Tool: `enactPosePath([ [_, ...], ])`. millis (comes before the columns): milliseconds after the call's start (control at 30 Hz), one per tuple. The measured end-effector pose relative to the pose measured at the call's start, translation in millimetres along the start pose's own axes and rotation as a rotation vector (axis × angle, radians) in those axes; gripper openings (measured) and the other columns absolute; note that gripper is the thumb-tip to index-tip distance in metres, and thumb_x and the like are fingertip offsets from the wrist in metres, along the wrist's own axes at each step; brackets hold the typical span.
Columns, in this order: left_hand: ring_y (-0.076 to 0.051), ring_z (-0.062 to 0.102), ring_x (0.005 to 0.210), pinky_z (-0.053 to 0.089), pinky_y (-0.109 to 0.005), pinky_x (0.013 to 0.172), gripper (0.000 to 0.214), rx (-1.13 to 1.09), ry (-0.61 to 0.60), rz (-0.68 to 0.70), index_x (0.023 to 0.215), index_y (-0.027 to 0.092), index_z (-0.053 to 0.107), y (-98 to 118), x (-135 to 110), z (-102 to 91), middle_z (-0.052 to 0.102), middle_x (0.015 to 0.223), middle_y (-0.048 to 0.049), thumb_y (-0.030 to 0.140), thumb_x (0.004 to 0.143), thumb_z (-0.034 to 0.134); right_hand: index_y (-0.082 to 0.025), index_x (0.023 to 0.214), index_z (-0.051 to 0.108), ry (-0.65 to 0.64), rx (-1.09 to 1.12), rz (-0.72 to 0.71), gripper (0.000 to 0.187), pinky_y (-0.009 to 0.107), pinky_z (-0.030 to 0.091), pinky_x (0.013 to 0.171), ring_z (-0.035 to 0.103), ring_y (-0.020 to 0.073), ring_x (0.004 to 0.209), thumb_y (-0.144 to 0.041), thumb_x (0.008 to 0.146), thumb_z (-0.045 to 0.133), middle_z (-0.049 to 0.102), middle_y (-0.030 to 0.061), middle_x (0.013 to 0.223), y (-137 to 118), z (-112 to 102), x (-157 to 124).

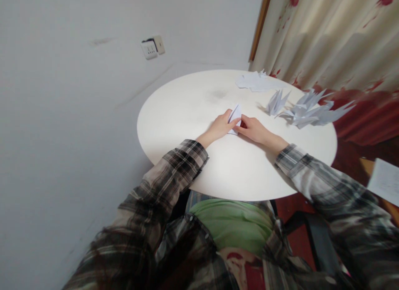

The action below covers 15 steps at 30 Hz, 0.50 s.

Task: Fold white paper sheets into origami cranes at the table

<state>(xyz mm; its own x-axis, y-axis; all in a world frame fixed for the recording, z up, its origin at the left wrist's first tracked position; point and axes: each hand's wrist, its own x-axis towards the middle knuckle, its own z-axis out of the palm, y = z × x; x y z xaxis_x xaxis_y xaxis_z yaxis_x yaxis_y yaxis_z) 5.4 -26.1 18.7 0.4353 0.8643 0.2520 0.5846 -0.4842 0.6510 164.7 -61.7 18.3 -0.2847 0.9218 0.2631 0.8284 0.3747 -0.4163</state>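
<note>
A small piece of folded white paper stands between my hands over the middle of the round white table; its upper end comes to a point. My left hand grips its left side, with the thumb across the front. From the right, my right hand pinches the paper, fingertips close to the left thumb. The paper's lower part is partly hidden behind the fingers. Off to the right, several folded paper cranes sit in a cluster, and one folded piece stands a little apart from them.
Flat white paper sheets lie at the table's far edge. A grey-white wall with a socket borders the left. A patterned curtain hangs behind the right side. Lower right, a printed sheet rests on a wooden surface.
</note>
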Motion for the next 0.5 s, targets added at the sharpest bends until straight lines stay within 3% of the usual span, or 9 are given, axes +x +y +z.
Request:
enactPosePath([
  [500, -0.022, 0.061, 0.088, 0.045, -0.033, 0.079, 0.028, 0.035, -0.017, -0.018, 0.098, 0.019, 0.051, 4.4, -2.0, -2.4, 0.064, 0.088, -0.0077, 0.045, 0.087, 0.047, -0.015, 0.092, 0.055, -0.014, 0.006, 0.003, 0.025, 0.028, 0.036, 0.063, 0.052, 0.0160, 0.065, -0.038, 0.085, 0.050, 0.063, 0.0064, 0.078, -1.2, -1.6, -0.4],
])
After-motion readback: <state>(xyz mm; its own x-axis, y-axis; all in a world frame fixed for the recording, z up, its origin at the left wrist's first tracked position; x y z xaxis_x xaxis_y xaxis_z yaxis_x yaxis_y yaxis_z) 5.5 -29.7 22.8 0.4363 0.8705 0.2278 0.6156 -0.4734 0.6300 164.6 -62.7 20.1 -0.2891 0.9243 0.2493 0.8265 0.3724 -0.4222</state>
